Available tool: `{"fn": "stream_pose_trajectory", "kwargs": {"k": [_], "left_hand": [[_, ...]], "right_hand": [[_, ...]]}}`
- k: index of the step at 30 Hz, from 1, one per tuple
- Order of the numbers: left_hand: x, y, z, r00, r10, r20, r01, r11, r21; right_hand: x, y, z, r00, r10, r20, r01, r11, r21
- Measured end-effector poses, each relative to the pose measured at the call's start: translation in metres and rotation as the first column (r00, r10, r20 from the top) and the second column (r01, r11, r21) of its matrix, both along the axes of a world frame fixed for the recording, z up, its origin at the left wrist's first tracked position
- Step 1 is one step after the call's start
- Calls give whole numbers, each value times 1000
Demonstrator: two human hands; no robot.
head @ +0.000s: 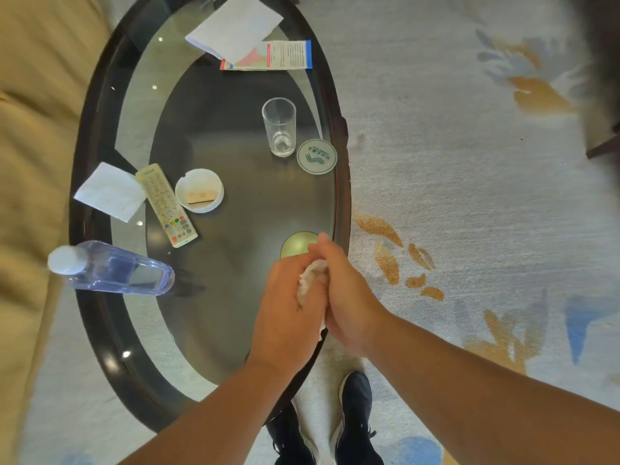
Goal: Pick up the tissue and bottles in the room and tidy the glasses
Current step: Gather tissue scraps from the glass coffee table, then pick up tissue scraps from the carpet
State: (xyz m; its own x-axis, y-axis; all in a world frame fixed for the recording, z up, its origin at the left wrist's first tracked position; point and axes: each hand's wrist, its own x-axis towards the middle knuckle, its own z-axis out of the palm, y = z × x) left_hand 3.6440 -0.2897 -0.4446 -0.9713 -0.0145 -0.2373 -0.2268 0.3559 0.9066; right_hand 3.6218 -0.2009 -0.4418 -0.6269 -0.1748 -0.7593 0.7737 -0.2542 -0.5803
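My left hand (pixel 285 310) and my right hand (pixel 349 297) are pressed together over the near right edge of the oval glass table (pixel 100 135), both closed around a crumpled white tissue (pixel 310 278). Only part of the tissue shows between the palms. A clear plastic bottle (pixel 114 268) with a white cap stands at the table's left edge. An empty drinking glass (pixel 280 127) stands upright farther back, beside a round white coaster (pixel 316 156). A second, greenish coaster (pixel 297 245) lies just beyond my fingers. Another flat white tissue (pixel 109 191) lies at the left edge.
A remote control (pixel 166 204) and a white ashtray (pixel 199 190) lie left of centre. White paper (pixel 235 25) and a printed leaflet (pixel 278 55) sit at the far end. A tan sofa (pixel 33 129) runs along the left. Patterned carpet (pixel 469 162) spreads to the right; my dark shoes (pixel 355 417) stand below.
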Motion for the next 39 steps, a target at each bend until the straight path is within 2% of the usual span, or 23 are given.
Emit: {"fn": "stream_pose_trajectory", "kwargs": {"k": [4,10,13,16,19,22,24,32,39], "left_hand": [[8,-8,-5,997,-75,-23,74,997,-17],[16,-15,-14,999,-19,29,21,997,-76],[15,-13,-14,997,-38,60,45,991,-126],[12,-4,-21,992,-114,48,121,972,-203],[7,14,-35,982,-184,35,183,901,-394],[2,39,-36,981,-182,64,193,940,-281],[-2,60,-35,987,-147,71,161,945,-286],[-12,171,-71,993,-19,115,54,949,-309],[-29,216,-112,983,152,107,-121,961,-249]], "right_hand": [[-1,-6,0,996,68,58,-72,995,63],[5,-14,-3,982,149,118,-153,988,29],[9,-11,-9,980,183,75,-185,982,29],[12,-3,-17,969,240,-52,-234,966,111],[12,19,-28,951,290,-112,-276,953,125],[2,54,-41,947,292,-136,-273,951,145],[-8,83,-51,948,283,-148,-249,945,214],[-44,206,-88,899,411,-150,-319,850,420],[-57,265,-140,761,641,-100,-437,620,651]]}}
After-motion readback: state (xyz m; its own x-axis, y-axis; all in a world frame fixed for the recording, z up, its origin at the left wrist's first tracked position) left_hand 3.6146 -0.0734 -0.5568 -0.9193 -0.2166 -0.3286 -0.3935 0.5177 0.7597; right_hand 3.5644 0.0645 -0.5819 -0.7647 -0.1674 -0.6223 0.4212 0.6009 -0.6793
